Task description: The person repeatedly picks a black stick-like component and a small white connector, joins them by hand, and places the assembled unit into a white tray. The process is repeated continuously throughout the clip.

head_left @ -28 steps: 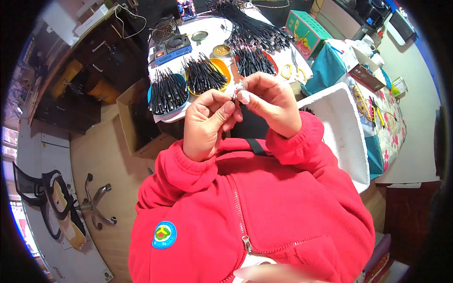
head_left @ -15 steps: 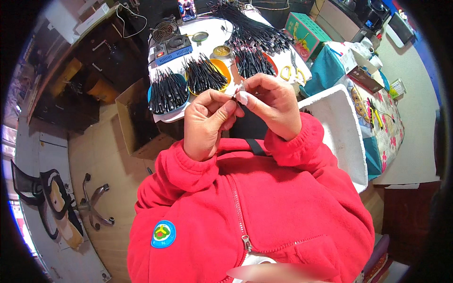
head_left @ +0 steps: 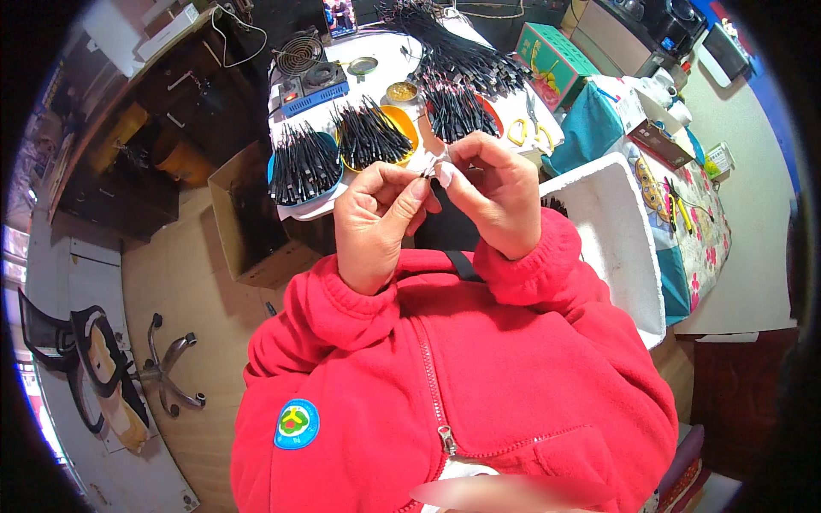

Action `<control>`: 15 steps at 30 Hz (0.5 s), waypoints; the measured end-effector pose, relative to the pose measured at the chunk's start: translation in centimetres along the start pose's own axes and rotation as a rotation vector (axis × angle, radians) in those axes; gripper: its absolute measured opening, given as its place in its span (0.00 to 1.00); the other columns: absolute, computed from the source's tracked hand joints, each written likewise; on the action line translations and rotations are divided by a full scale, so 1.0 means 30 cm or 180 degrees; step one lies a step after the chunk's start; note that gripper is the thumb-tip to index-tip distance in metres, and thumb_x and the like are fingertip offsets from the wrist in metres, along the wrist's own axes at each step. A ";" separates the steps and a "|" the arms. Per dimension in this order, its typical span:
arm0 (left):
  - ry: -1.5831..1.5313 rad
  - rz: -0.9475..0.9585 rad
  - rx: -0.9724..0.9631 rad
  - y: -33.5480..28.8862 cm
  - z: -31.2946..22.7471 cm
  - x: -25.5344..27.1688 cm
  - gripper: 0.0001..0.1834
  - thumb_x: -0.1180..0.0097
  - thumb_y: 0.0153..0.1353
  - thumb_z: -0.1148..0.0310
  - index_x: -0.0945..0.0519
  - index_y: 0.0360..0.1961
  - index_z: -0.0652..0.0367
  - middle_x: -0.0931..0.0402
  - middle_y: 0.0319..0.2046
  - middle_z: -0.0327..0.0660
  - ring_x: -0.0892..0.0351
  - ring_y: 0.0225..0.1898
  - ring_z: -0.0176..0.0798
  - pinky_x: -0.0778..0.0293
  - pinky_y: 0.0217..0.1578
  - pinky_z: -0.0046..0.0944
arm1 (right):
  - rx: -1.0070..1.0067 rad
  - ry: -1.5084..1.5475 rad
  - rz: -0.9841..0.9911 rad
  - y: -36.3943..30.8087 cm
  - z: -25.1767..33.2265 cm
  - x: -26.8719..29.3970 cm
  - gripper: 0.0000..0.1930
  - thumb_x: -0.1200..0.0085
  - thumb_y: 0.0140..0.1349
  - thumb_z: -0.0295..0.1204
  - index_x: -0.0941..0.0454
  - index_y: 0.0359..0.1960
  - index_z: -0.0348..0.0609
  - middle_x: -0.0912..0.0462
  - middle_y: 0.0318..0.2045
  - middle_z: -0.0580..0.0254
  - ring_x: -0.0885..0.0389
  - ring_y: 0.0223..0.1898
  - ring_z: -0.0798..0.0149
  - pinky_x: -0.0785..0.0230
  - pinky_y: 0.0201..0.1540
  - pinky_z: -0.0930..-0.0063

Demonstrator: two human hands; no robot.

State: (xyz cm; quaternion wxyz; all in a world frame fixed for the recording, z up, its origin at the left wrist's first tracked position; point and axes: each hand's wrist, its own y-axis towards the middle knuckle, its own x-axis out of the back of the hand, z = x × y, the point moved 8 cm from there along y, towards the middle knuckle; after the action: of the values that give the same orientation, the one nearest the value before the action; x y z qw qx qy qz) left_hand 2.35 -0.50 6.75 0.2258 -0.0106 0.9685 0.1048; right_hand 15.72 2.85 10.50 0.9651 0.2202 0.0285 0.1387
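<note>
Both my hands meet above the near edge of the white table (head_left: 291, 214). With thumb and fingers closed in a pinch, my left hand (head_left: 376, 222) grips something small and dark, mostly hidden by the fingers. My right hand (head_left: 496, 197) pinches right beside it; its thumb tip has a white covering, and what it holds is too small to name. Just beyond the hands, short black cables (head_left: 369, 135) fill a yellow bowl (head_left: 405, 125). Similar bundles stand in a blue bowl (head_left: 323, 198) on the left and a red bowl (head_left: 493, 113) on the right.
Long black cables (head_left: 462, 56) lie heaped at the back. Yellow-handled scissors (head_left: 518, 131), a small tin (head_left: 402, 91) and a blue hotplate (head_left: 315, 99) share the table. A white foam box (head_left: 641, 256) stands at my right, an open cardboard box (head_left: 227, 214) at left.
My right hand has shifted slightly, its thumb and finger moving a little at the pinch. The left hand stays almost in place.
</note>
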 end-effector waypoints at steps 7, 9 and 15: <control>-0.0371 0.0009 0.0106 0.003 0.018 0.012 0.03 0.44 0.64 0.75 0.24 0.37 0.63 0.20 0.27 0.40 0.29 0.21 0.23 0.39 0.20 0.22 | 0.1698 -0.1336 -0.0191 -0.048 0.112 -0.041 0.09 0.37 0.48 0.18 0.23 0.31 0.39 0.24 0.25 0.60 0.25 0.24 0.67 0.32 0.26 0.79; -0.0540 0.0116 0.0215 0.004 0.023 0.012 0.03 0.45 0.64 0.75 0.24 0.37 0.64 0.21 0.27 0.41 0.30 0.21 0.24 0.39 0.20 0.22 | 0.0972 -0.0813 0.0144 -0.011 0.051 -0.014 0.06 0.39 0.56 0.19 0.24 0.33 0.35 0.21 0.29 0.64 0.24 0.30 0.75 0.32 0.32 0.83; -0.0866 0.0364 0.0471 0.006 0.049 -0.006 0.03 0.45 0.64 0.76 0.23 0.38 0.65 0.22 0.26 0.44 0.33 0.19 0.25 0.41 0.20 0.23 | -0.0473 0.0735 0.0751 0.025 -0.079 -0.009 0.07 0.43 0.64 0.23 0.23 0.41 0.34 0.19 0.34 0.67 0.24 0.34 0.78 0.32 0.35 0.86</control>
State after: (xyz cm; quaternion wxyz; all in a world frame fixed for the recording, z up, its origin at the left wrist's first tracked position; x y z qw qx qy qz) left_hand 3.14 -0.02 5.59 0.3487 0.0754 0.9330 0.0464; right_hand 14.99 4.41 8.69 0.9461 0.1327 0.1027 0.2770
